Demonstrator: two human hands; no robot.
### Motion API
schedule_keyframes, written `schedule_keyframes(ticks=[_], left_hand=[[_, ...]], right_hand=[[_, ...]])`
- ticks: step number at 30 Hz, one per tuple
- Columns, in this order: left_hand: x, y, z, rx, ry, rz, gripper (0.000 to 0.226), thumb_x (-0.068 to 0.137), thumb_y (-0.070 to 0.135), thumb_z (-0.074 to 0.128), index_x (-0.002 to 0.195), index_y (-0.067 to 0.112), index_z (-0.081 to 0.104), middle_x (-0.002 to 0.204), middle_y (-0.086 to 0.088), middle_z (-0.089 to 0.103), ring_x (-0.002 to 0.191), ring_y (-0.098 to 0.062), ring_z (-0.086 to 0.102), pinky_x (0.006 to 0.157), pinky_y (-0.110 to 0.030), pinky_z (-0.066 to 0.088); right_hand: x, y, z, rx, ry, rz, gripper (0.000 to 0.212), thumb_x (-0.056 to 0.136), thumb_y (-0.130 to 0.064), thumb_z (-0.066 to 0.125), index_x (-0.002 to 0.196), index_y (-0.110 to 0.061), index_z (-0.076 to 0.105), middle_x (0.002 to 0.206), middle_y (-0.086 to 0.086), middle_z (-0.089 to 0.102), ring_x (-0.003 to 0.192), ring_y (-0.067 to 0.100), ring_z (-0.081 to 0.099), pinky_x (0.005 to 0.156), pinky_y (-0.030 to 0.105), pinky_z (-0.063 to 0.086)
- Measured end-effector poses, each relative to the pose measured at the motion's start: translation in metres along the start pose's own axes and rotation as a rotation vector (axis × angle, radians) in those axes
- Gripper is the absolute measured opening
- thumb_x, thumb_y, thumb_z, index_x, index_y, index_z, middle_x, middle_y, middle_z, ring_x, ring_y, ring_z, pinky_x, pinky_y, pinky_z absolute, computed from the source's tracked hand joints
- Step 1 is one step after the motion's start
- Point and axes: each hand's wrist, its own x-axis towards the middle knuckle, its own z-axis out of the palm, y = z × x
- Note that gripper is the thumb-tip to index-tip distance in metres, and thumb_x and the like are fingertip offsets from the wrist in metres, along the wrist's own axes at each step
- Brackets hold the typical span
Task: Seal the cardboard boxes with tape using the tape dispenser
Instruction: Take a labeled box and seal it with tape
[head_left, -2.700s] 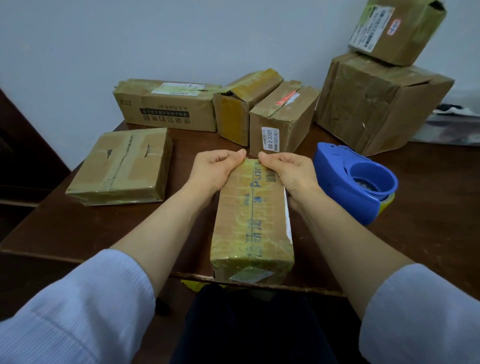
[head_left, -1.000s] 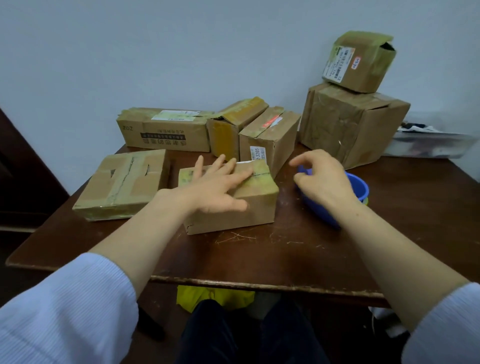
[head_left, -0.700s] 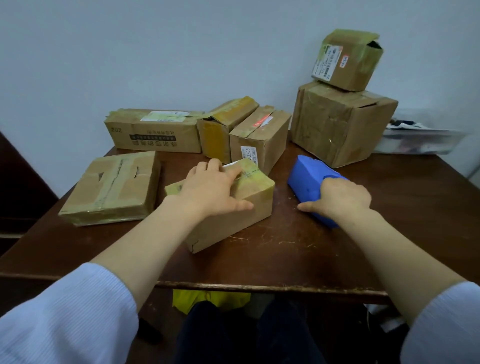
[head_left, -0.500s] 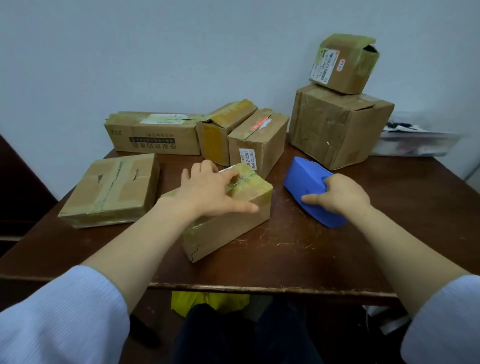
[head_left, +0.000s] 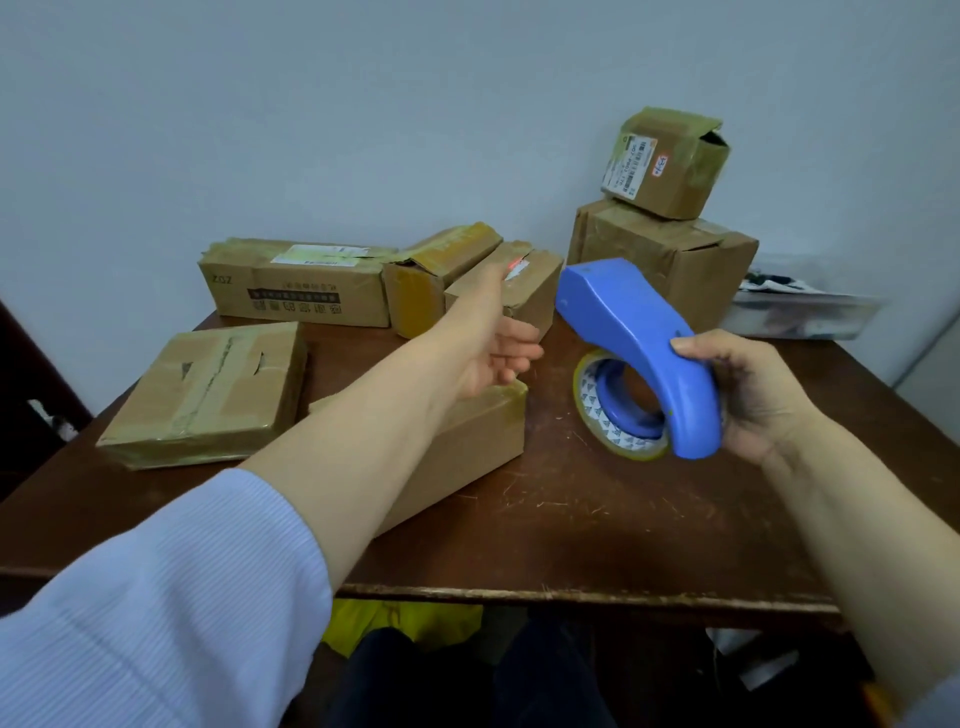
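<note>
My right hand (head_left: 753, 395) grips the rear of the blue tape dispenser (head_left: 636, 332) and holds it lifted above the table, nose pointing up and away; its roll of clear tape (head_left: 610, 423) shows underneath. My left hand (head_left: 491, 348) hovers with loosely extended fingers above the near cardboard box (head_left: 467, 447), holding nothing. That box lies on the brown table (head_left: 597, 530) under my left forearm, partly hidden by it.
A flat taped box (head_left: 208, 389) lies at the left. Three boxes (head_left: 296, 283) line the wall behind. A large box (head_left: 670, 260) with a small open one (head_left: 665, 161) stacked on it stands back right, beside a clear container (head_left: 800, 312). The table's front edge is close.
My right hand has lifted the blue dispenser off the table and tipped it up. My left hand has come off the near box and now hovers above it.
</note>
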Motion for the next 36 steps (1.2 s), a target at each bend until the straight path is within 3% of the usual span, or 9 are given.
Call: schedule_keyframes(ticks=[8, 10, 15, 18, 22, 25, 29, 31, 36], left_hand=[[0.006, 0.002, 0.008, -0.084, -0.083, 0.044, 0.062, 0.093, 0.059, 0.036, 0.101, 0.003, 0.061, 0.077, -0.007, 0.049, 0.055, -0.014, 0.040, 0.050, -0.023, 0.028], [0.007, 0.002, 0.006, -0.078, -0.086, 0.045, 0.053, 0.090, 0.057, 0.047, 0.101, 0.007, 0.060, 0.077, -0.005, 0.050, 0.054, -0.013, 0.040, 0.048, -0.023, 0.029], [0.013, -0.002, 0.003, -0.154, -0.072, 0.016, 0.018, 0.090, 0.035, 0.062, 0.086, 0.018, 0.057, 0.072, -0.001, 0.050, 0.051, -0.009, 0.037, 0.043, -0.017, 0.030], [0.016, -0.004, 0.002, -0.158, -0.004, 0.043, 0.010, 0.093, 0.017, 0.057, 0.083, 0.016, 0.057, 0.067, -0.002, 0.053, 0.051, -0.008, 0.036, 0.040, -0.016, 0.028], [0.019, -0.001, -0.010, 0.112, 0.098, 0.200, 0.013, 0.087, 0.002, 0.052, 0.077, 0.007, 0.058, 0.045, 0.001, 0.052, 0.046, -0.012, 0.038, 0.044, -0.022, 0.024], [0.027, 0.002, -0.018, 0.286, 0.154, 0.276, 0.015, 0.085, -0.007, 0.048, 0.082, 0.003, 0.059, 0.056, -0.008, 0.050, 0.045, -0.017, 0.034, 0.046, -0.024, 0.024], [0.047, 0.007, -0.036, 0.444, 0.297, 0.327, 0.003, 0.084, 0.005, 0.064, 0.082, 0.007, 0.066, 0.066, -0.010, 0.052, 0.054, -0.021, 0.035, 0.051, -0.024, 0.029], [0.056, 0.008, -0.049, 0.482, 0.344, 0.347, 0.012, 0.086, 0.014, 0.069, 0.076, 0.007, 0.069, 0.061, -0.005, 0.054, 0.049, -0.016, 0.035, 0.049, -0.022, 0.030], [0.072, 0.008, -0.050, 0.473, 0.304, 0.345, 0.022, 0.088, 0.017, 0.067, 0.067, 0.011, 0.064, 0.065, -0.003, 0.056, 0.052, -0.013, 0.036, 0.049, -0.023, 0.033]], right_hand=[[0.001, 0.000, 0.004, -0.052, -0.048, 0.042, 0.032, 0.077, -0.011, 0.053, 0.052, -0.014, 0.072, 0.057, 0.002, 0.065, 0.045, 0.014, 0.060, 0.043, 0.018, 0.047], [0.001, -0.001, 0.006, -0.055, -0.063, 0.055, 0.015, 0.064, -0.011, 0.061, 0.055, -0.013, 0.074, 0.060, 0.003, 0.066, 0.048, 0.015, 0.062, 0.045, 0.019, 0.049], [-0.002, -0.005, 0.011, -0.068, -0.085, 0.062, 0.011, 0.060, -0.011, 0.063, 0.060, -0.012, 0.074, 0.061, 0.003, 0.067, 0.049, 0.014, 0.063, 0.045, 0.020, 0.049], [-0.003, -0.006, 0.018, -0.073, -0.074, 0.069, 0.019, 0.065, -0.015, 0.056, 0.078, -0.007, 0.067, 0.062, 0.004, 0.067, 0.050, 0.015, 0.064, 0.045, 0.020, 0.050], [-0.003, -0.007, 0.024, -0.117, -0.062, 0.089, 0.021, 0.064, -0.017, 0.060, 0.082, -0.006, 0.066, 0.065, 0.005, 0.070, 0.051, 0.015, 0.065, 0.045, 0.020, 0.050], [0.000, -0.005, 0.030, -0.198, -0.013, 0.086, 0.031, 0.059, -0.024, 0.070, 0.084, -0.005, 0.069, 0.074, 0.007, 0.072, 0.059, 0.017, 0.067, 0.051, 0.023, 0.052], [-0.007, -0.003, 0.028, -0.297, 0.071, 0.075, 0.041, 0.047, -0.030, 0.075, 0.078, -0.003, 0.070, 0.072, 0.010, 0.072, 0.058, 0.019, 0.066, 0.054, 0.025, 0.052], [-0.014, -0.002, 0.023, -0.304, 0.086, 0.091, 0.039, 0.047, -0.029, 0.074, 0.076, -0.003, 0.069, 0.068, 0.011, 0.071, 0.054, 0.019, 0.065, 0.048, 0.024, 0.051], [-0.017, 0.008, 0.021, -0.323, 0.116, 0.123, 0.043, 0.046, -0.032, 0.076, 0.077, -0.002, 0.071, 0.072, 0.014, 0.072, 0.057, 0.023, 0.067, 0.055, 0.028, 0.052]])
